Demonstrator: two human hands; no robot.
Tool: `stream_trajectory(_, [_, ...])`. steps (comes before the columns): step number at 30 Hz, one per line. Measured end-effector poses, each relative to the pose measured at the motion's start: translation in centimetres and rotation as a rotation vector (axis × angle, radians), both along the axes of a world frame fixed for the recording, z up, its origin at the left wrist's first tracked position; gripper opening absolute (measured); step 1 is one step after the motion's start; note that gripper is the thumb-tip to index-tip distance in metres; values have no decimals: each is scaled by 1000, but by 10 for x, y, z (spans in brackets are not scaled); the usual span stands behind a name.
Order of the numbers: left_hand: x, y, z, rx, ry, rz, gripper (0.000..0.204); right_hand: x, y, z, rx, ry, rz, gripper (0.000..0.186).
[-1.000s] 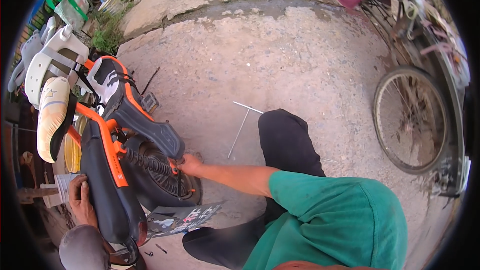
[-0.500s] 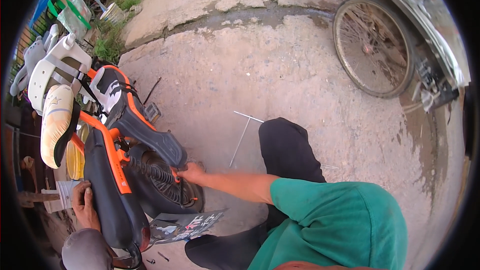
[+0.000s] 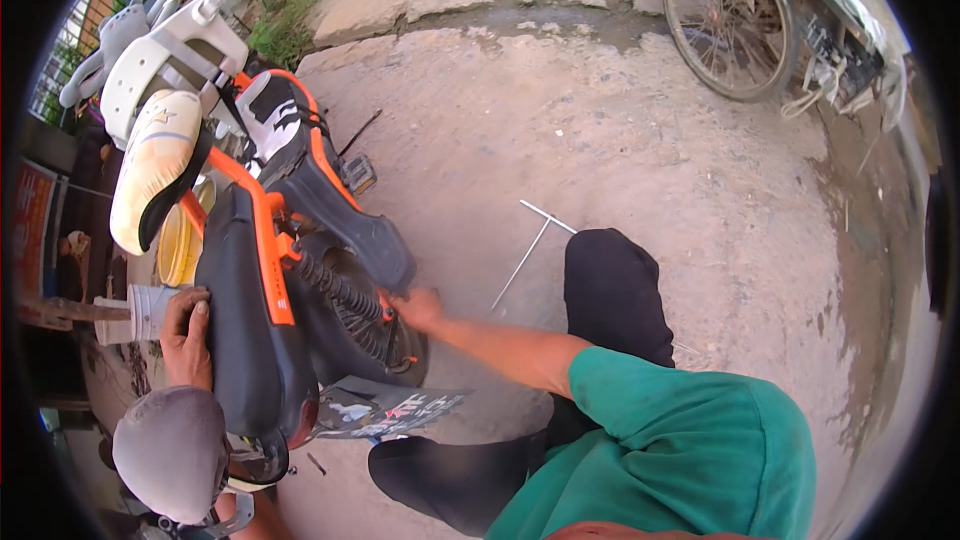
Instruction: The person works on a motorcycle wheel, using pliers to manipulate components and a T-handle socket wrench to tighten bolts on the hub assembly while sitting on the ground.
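Observation:
An orange and black electric bike [image 3: 272,260] stands at the left. My right hand [image 3: 415,308] reaches to its rear wheel [image 3: 350,340], closed at the lower orange end of the spring shock absorber [image 3: 345,300]. The fingertips are partly hidden there, so what they hold cannot be made out. My left hand [image 3: 186,340] is on the far side of the bike's long black body [image 3: 235,330], fingers bent against its edge. A grey padded cushion [image 3: 170,455] hides part of my left forearm. A black printed mudflap [image 3: 385,408] hangs behind the wheel.
A T-shaped metal wrench [image 3: 525,265] lies on the concrete near my knee. A white child seat [image 3: 165,65] and a cream cushion [image 3: 155,165] sit on the bike. Beyond stand a yellow bucket [image 3: 182,245] and a white bucket [image 3: 148,312]. A cart wheel [image 3: 728,20] is at the far right.
The view has shifted, so the bike appears farther right and higher, and more of the grey cushion shows. Both hands stay at the same places on the bike.

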State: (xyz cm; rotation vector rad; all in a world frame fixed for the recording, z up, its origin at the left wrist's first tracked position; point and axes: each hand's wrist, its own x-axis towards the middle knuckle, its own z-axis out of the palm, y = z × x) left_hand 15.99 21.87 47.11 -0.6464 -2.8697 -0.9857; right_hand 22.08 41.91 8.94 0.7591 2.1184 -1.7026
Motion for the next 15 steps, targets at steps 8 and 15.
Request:
stream_trajectory(8, [-9,20,-18,84,-12,-44,16,-3,3,-71,-400,248,-237,44])
stream_trajectory(15, [1,7,-1,48,-1,38,17,-8,-15,-47,13,168,-72,26])
